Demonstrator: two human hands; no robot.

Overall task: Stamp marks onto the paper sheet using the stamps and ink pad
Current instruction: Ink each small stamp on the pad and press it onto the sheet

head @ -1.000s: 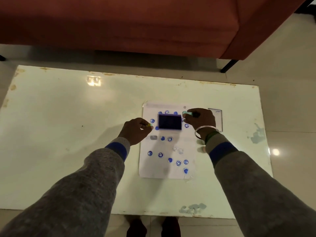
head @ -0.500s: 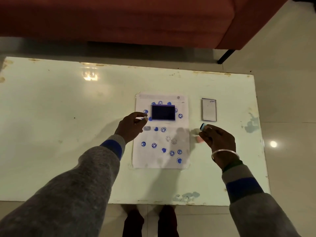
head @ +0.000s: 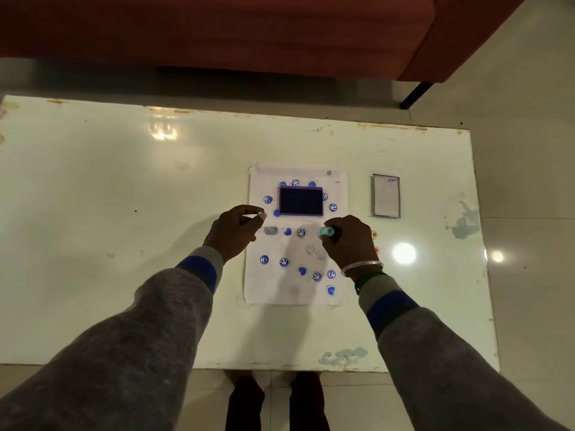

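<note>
A white paper sheet (head: 273,284) lies on the table, dotted with several blue smiley and heart marks. An open ink pad (head: 300,201) with a dark blue surface rests on the sheet's upper part. My right hand (head: 350,241) hovers over the sheet's right side, shut on a small teal stamp (head: 325,232) that points left. At the sheet's left edge, beside the ink pad, my left hand (head: 231,230) pinches a small pale stamp (head: 260,214) between thumb and fingertips.
The ink pad's lid (head: 386,195) lies on the table (head: 109,213) to the right of the sheet. Two small stamps (head: 375,242) sit just right of my right hand. A red sofa (head: 249,32) stands beyond the table's far edge.
My right hand went from the ink pad out to the right of the sheet, then came back over the sheet's right side holding the teal stamp. My left hand stayed put.
</note>
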